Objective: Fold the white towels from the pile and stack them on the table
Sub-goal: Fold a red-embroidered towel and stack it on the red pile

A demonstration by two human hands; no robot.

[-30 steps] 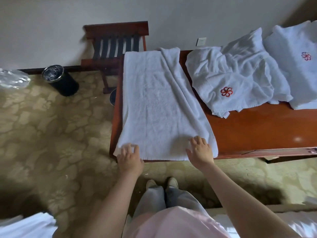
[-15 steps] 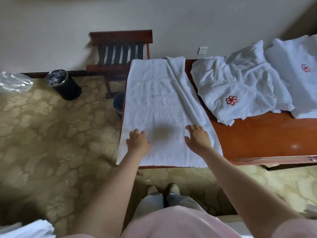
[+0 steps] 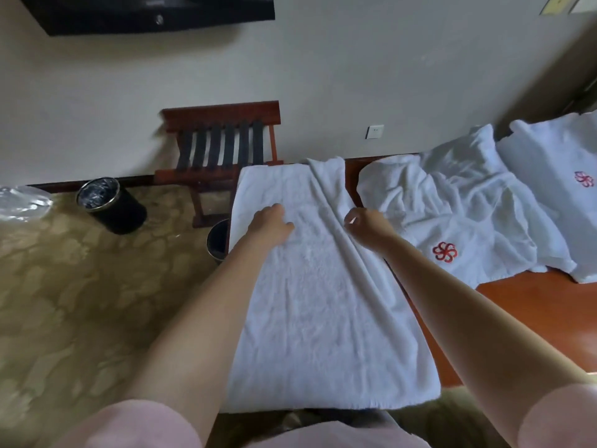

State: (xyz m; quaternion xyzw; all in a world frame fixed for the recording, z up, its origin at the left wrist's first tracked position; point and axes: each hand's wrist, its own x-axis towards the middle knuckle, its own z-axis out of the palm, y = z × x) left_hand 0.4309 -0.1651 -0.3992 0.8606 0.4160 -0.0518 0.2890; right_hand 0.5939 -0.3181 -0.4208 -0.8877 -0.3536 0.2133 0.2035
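As the head view shows: towel [image 3: 323, 318] spread over the left end of table [image 3: 533, 312], long axis running away from the person. Left hand [image 3: 269, 226] flat on it, fingers relaxed. Right hand [image 3: 365, 226] nearer raised fold [image 3: 332, 189] toward table centre; fingers curled, grip indeterminate.

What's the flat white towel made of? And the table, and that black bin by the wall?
The white towel looks like soft cotton terry: fuzzy, matte, wrinkly. The table looks like reddish wood with glossy varnish; light shines off it. The black bin has a shiny silvery rim, maybe metal; its dark body could be metal or plastic.
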